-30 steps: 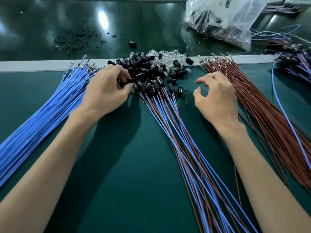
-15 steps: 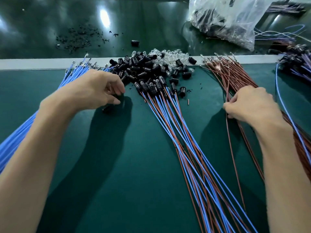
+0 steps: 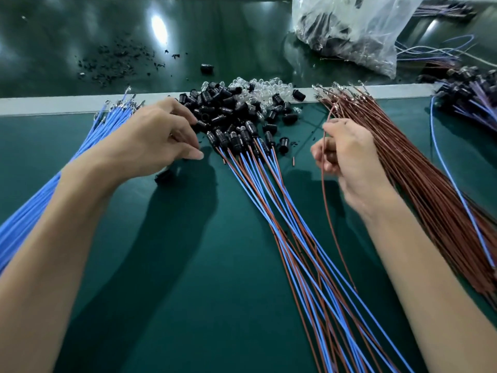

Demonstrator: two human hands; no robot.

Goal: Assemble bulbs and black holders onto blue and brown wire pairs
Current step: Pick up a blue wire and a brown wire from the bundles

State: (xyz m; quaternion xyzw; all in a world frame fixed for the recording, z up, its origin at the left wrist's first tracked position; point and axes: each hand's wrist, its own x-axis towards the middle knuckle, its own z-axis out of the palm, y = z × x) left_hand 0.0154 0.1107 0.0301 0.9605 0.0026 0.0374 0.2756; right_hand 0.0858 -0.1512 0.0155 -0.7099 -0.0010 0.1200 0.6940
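R hand (image 3: 347, 157) grips brown wire (image 3: 326, 211), L hand (image 3: 156, 135) by holders (image 3: 223, 111)

Black holders (image 3: 223, 111) lay heaped against clear bulbs (image 3: 269, 86) ahead of you; finished blue-and-brown pairs (image 3: 282, 211) fanned back from the heap, loose blue wires (image 3: 53, 168) bundled at left, brown wires (image 3: 430, 170) at right, a single brown wire (image 3: 323, 200) pinched in your right hand (image 3: 347, 157).
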